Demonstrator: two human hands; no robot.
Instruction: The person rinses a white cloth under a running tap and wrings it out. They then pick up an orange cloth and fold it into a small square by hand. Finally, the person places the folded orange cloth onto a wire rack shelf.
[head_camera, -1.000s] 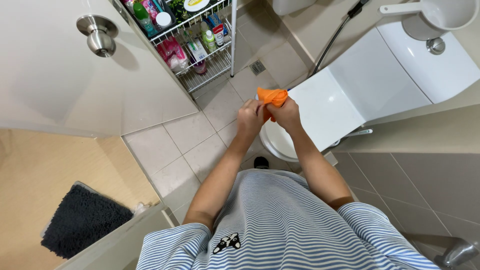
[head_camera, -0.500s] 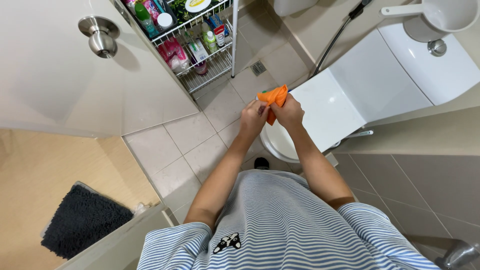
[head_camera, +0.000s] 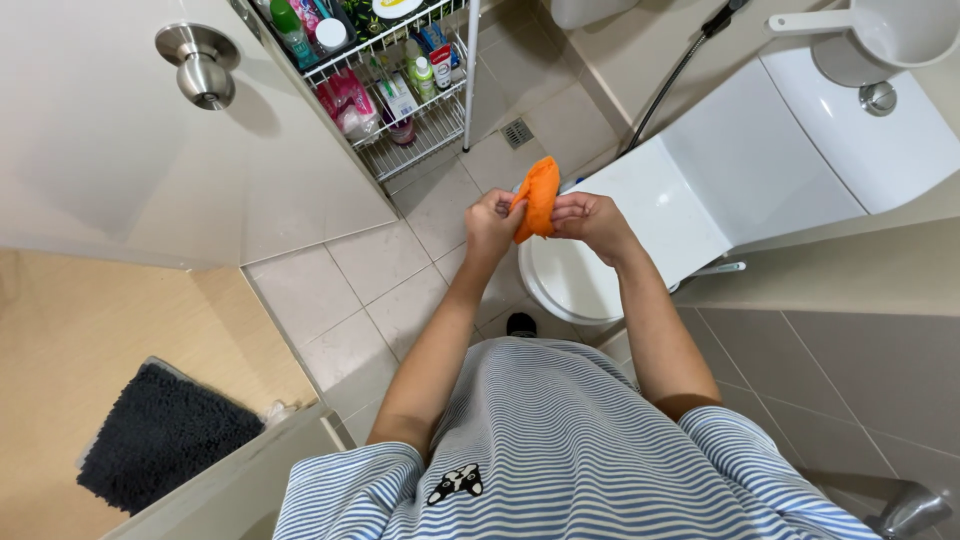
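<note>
Hands, two, pinching one orange cloth (head_camera: 538, 197) above the toilet's front rim.
Left hand (head_camera: 492, 222) and right hand (head_camera: 590, 218) both close fingers on it; one white toilet (head_camera: 640, 215), one wire rack (head_camera: 400, 100), beige floor tiles (head_camera: 380, 260), one dark mat (head_camera: 160, 435).

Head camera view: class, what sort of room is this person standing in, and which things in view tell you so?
Most likely a home bathroom. A white toilet with its lid down stands on a tiled floor, and a wire rack holds bottles. Both hands, left hand and right hand, hold an orange cloth above the toilet.
</note>
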